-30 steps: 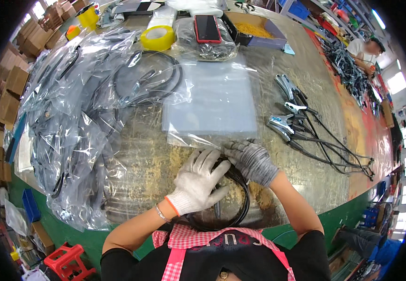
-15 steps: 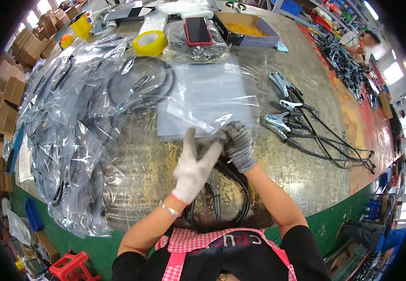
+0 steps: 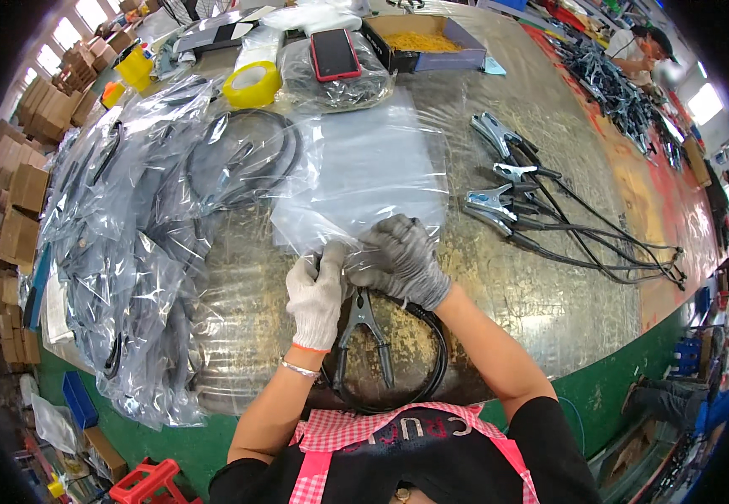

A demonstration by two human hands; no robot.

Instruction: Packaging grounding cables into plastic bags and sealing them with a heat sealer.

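A stack of clear plastic bags [image 3: 364, 160] lies flat in front of me. My left hand [image 3: 315, 294], in a white knitted glove, pinches the near edge of the top bag between thumb and fingers. Beside it my right hand [image 3: 406, 262], in a grey glove, has its fingers curled at the same edge; clear film shows over the fingertips. Below the hands, near the table's front edge, lies a coiled black cable [image 3: 442, 357]. A metal clamp [image 3: 363, 315] with dark handles rests within the coil, its tip partly hidden by my hands.
Bagged cables [image 3: 146, 277] pile up at left. Several clamps with cables [image 3: 499, 202] lie at right. Behind the bags are yellow tape [image 3: 252, 84], a phone [image 3: 335, 55] on a wrapped bundle, and a box [image 3: 465, 60] of yellow pieces. Another person [image 3: 637, 55] sits far right.
My left hand has drawn back left and closed on the bag's edge. My right hand has turned and shifted slightly left. More of the clamp shows; the whole view has shifted a little.
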